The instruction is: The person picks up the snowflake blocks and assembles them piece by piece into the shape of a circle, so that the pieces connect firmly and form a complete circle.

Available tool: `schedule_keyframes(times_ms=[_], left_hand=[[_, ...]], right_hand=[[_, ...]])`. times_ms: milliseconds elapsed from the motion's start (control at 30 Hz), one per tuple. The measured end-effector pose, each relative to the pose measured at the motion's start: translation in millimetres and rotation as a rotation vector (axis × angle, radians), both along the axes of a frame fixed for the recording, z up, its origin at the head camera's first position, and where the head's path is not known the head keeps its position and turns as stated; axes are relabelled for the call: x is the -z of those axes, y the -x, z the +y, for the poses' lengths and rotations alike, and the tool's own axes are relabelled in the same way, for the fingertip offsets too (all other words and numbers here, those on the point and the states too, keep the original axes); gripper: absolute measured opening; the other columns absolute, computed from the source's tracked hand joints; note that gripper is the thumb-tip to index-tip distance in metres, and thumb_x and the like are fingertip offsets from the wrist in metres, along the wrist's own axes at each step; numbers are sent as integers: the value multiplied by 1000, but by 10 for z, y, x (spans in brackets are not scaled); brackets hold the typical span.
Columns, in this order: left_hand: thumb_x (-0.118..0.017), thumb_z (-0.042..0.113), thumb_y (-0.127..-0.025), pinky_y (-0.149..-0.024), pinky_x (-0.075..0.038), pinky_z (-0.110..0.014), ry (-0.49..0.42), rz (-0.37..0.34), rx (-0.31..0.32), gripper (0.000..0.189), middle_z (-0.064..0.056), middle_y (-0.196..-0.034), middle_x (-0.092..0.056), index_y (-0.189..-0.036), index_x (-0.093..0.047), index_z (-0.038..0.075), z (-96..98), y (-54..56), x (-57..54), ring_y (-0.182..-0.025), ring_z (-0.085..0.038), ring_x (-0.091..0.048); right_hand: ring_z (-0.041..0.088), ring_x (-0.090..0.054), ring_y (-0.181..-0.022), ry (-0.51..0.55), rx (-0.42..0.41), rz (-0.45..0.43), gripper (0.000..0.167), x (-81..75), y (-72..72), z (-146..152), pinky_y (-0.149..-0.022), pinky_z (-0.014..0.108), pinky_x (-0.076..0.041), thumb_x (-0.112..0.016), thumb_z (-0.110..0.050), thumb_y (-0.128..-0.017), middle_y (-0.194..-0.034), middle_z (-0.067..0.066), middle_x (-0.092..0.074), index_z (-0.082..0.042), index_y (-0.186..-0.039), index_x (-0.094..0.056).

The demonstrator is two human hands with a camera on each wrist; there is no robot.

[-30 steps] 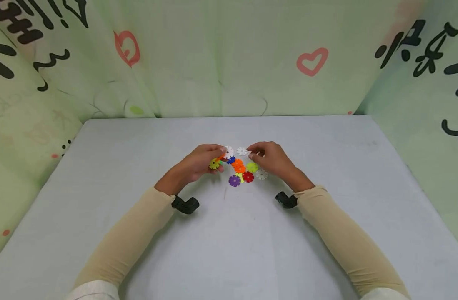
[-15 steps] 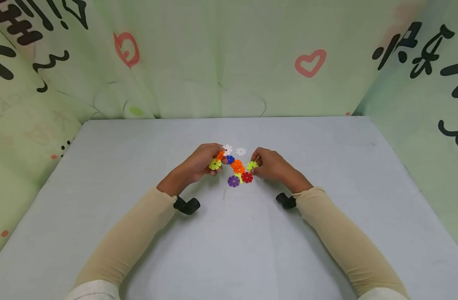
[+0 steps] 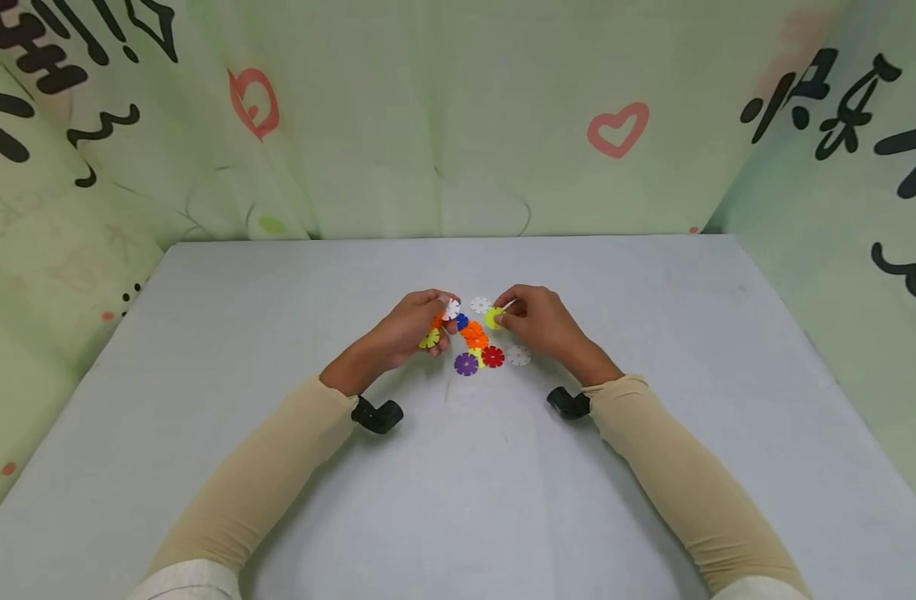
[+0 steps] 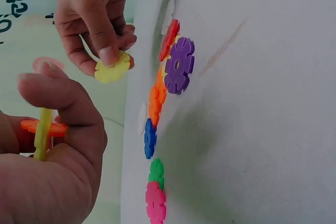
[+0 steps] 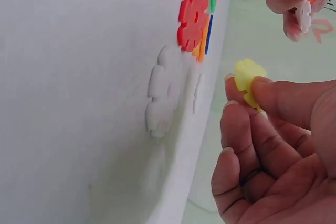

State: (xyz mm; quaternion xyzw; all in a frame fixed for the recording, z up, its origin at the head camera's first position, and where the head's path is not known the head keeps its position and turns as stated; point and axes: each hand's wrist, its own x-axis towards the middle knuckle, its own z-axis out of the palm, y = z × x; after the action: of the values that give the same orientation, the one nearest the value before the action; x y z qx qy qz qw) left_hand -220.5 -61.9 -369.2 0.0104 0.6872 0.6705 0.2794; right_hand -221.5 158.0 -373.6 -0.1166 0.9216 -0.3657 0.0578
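Note:
In the head view my left hand (image 3: 405, 332) grips a small cluster of notched plastic snowflake discs: a yellow disc (image 3: 429, 339), an orange disc (image 4: 30, 126) and a white disc (image 3: 452, 309). The yellow and orange ones cross each other at an angle in the left wrist view. My right hand (image 3: 543, 321) pinches a single yellow disc (image 5: 248, 77) between thumb and fingertips, raised above the table. A gap separates the right hand's disc from the cluster. Fingers hide part of the cluster.
On the white table (image 3: 458, 483) lie loose discs: purple (image 3: 466, 364), red (image 3: 493, 357), orange (image 3: 474, 335), blue (image 3: 462, 322), a near white disc (image 3: 518, 356) and a far white disc (image 3: 481, 305). Green (image 4: 157, 170) and pink (image 4: 155, 203) discs show in the left wrist view.
My right hand went from near the far white disc to a yellow disc, picked it up and raised it toward the left hand. The left hand's cluster has turned slightly.

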Motion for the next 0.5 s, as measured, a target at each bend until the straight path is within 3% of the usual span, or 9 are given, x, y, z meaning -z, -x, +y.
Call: schedule_keyframes(times_ms=[267,500], left_hand=[[-37,27,-107,-48,-40,-21,13,-12,5,33,-8,-79,-50,-129,-44,3,34,-27,-6,-56,-16,-45],[-34,24,-108,-48,-41,-20,-23,-12,4,33,-9,-79,-51,-131,-42,2,57,-39,17,-54,-16,-45]], right_hand=[[26,-63,-79,179,8,3,20,-2,8,-62,-71,35,-51,-66,-13,-94,-94,13,-71,-4,-110,-60],[31,-65,-80,300,-28,11,21,10,8,-103,-75,37,-52,-67,-11,-93,-95,19,-70,-1,-109,-58]])
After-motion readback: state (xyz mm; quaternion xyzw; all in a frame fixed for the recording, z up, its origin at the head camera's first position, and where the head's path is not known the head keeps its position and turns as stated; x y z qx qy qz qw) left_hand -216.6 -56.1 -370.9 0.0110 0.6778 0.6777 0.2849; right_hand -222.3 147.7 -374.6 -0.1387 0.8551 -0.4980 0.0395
